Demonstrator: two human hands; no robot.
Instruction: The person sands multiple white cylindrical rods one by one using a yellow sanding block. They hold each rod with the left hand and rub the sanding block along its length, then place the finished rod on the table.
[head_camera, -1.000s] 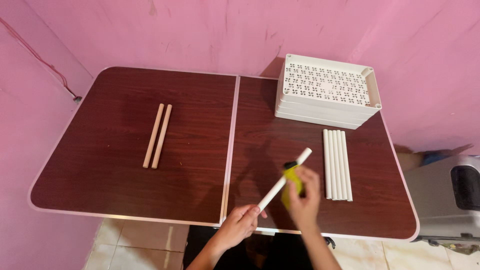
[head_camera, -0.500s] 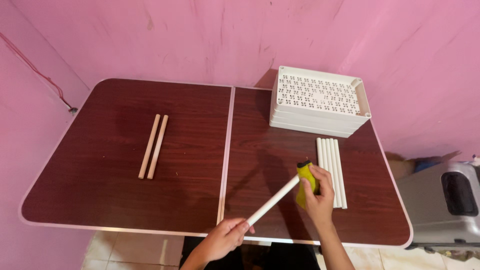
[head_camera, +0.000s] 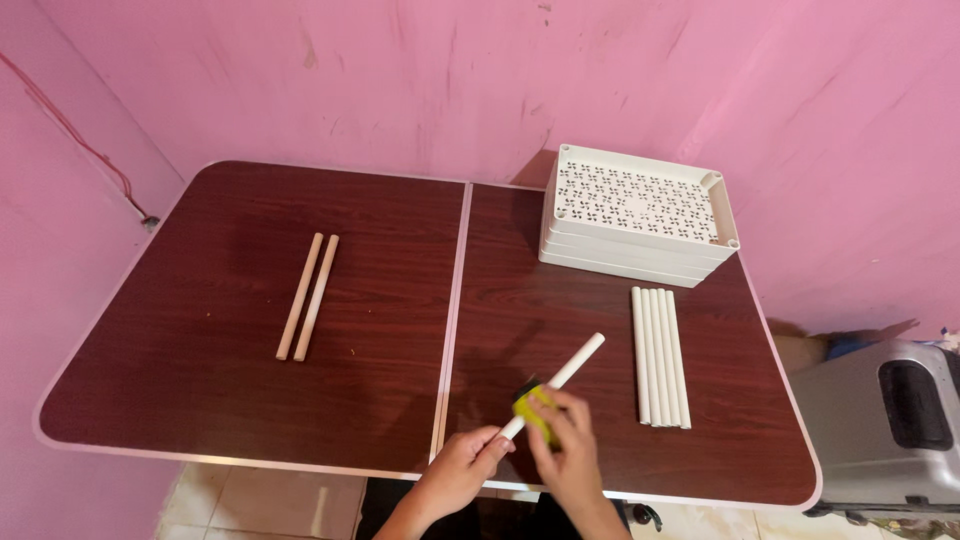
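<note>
A slender white plastic rod (head_camera: 568, 371) slants up to the right above the table's near edge. A small yellow sponge pad (head_camera: 533, 405) wraps its lower middle.

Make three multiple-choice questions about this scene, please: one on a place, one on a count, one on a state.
1. Where does the stack of white perforated trays stand?
A. far right part of the table
B. near left corner
C. on the floor

2. How many white rods lie side by side below the trays?
A. two
B. five
C. nine

3. What is the state of the white rod over the table?
A. lying free
B. held in the hands
C. standing in a tray

Answers:
1 A, the trays sit by the wall on the right half.
2 B, five rods are countable there.
3 B, the left hand grips its near end and the right hand presses a yellow pad on it.
</note>
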